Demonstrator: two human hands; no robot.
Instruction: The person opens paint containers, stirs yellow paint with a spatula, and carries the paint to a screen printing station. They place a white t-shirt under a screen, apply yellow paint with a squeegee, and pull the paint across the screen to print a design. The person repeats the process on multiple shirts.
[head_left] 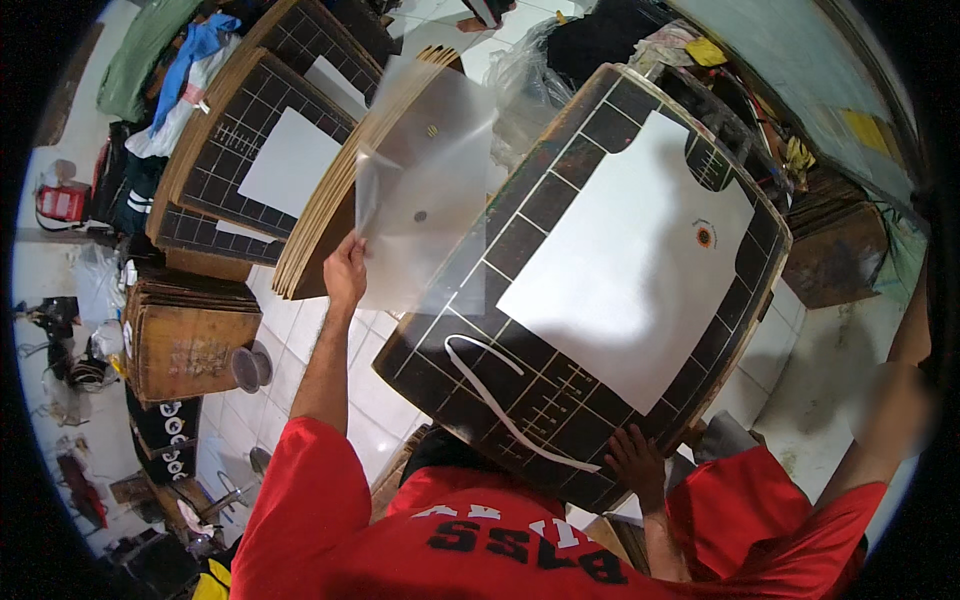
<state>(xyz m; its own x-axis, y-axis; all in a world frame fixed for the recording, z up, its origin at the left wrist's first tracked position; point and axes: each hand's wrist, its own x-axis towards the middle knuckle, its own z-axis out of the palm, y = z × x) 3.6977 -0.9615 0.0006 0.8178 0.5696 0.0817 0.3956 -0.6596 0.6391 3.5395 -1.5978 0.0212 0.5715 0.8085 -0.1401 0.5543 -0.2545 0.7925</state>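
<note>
Pinching a translucent sheet (425,165) at its left edge, the left hand (346,272) is partly hidden. The sheet overlaps the gridded board (530,240) in view; the right hand's grip cannot be told.

one head-worn fisheye — looking steeply down

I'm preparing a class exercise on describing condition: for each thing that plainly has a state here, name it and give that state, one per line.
translucent sheet: raised, gripped at its left edge
left hand: fingers closed on that sheet
black gridded board: grid side up
white cut piece: spread out on the board, bearing a small emblem
white strip: bent back at one end, lying on the board
clear plastic bag: crumpled
blue cloth: bunched
</note>
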